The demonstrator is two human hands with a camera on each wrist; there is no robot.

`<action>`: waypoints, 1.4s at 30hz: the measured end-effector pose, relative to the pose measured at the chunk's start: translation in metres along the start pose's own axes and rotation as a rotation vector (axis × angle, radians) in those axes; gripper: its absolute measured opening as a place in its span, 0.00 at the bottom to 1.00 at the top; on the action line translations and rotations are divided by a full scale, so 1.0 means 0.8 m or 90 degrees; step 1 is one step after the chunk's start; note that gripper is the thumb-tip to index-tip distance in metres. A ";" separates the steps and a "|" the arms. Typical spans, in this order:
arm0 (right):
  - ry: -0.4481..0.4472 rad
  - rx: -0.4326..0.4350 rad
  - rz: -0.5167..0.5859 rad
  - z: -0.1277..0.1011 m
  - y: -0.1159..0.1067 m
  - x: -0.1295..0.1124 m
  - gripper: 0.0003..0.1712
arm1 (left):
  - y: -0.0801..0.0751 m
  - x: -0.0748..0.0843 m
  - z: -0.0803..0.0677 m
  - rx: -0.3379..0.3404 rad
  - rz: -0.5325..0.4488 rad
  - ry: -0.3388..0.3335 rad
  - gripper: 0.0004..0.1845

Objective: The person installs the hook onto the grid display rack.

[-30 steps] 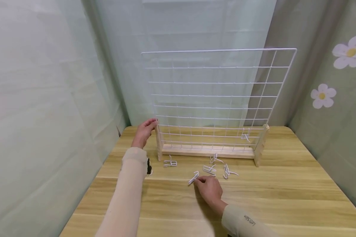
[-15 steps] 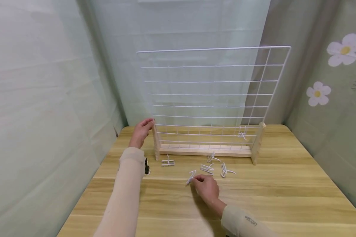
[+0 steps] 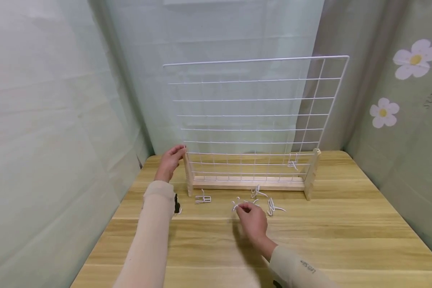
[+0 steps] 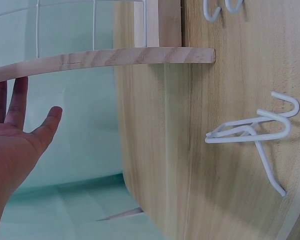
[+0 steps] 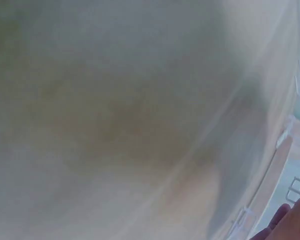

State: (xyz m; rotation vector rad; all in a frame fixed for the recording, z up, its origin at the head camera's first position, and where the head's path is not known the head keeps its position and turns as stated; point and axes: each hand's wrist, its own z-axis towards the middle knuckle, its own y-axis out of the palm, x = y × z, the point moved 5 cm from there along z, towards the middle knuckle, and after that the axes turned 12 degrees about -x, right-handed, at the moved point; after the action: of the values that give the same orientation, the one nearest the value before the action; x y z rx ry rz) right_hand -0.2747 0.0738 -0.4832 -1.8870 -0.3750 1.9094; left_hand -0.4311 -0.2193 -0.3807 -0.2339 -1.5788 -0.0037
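Green-curtained corner, wooden tabletop [image 3: 345, 224]: left hand [image 3: 169, 162], fingers straight, steadies the grid rack [image 3: 253, 120] at 11 o'clock; right hand [image 3: 252, 220] pinches a white hook [image 3: 235, 205], apparently mid-pickup; next, lifting to a wire.

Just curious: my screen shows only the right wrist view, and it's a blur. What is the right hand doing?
Observer: The right hand pinches a white wire hook at the table.
Visitor: And the other hand?
Observer: The left hand touches the wooden post of an upright wire grid.
Visitor: Anything on the grid?
Observer: One hung hook, low on its right side.
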 end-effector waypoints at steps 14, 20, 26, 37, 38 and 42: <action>0.028 0.146 -0.003 0.029 -0.054 -0.003 0.08 | 0.001 0.001 -0.002 -0.005 -0.004 0.004 0.24; 0.053 0.225 0.025 0.042 -0.081 -0.001 0.11 | 0.003 0.002 -0.002 0.003 -0.004 0.002 0.24; 0.058 0.283 0.052 0.056 -0.108 -0.005 0.11 | 0.002 0.001 -0.001 0.007 -0.005 0.001 0.26; 0.097 0.331 0.072 0.077 -0.139 -0.006 0.14 | 0.002 0.001 0.000 0.009 -0.003 0.009 0.25; 0.101 0.331 0.072 0.078 -0.140 -0.007 0.14 | 0.002 0.001 0.000 0.009 -0.001 0.009 0.25; 0.114 0.342 0.057 0.084 -0.146 -0.011 0.15 | 0.001 0.001 0.000 0.012 0.005 0.010 0.24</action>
State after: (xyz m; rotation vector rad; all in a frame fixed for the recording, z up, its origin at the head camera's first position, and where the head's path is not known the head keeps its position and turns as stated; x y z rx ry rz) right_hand -0.3290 0.1785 -0.4171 -1.7019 0.2610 1.6579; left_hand -0.4307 -0.2185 -0.3801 -0.2257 -1.5610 0.0151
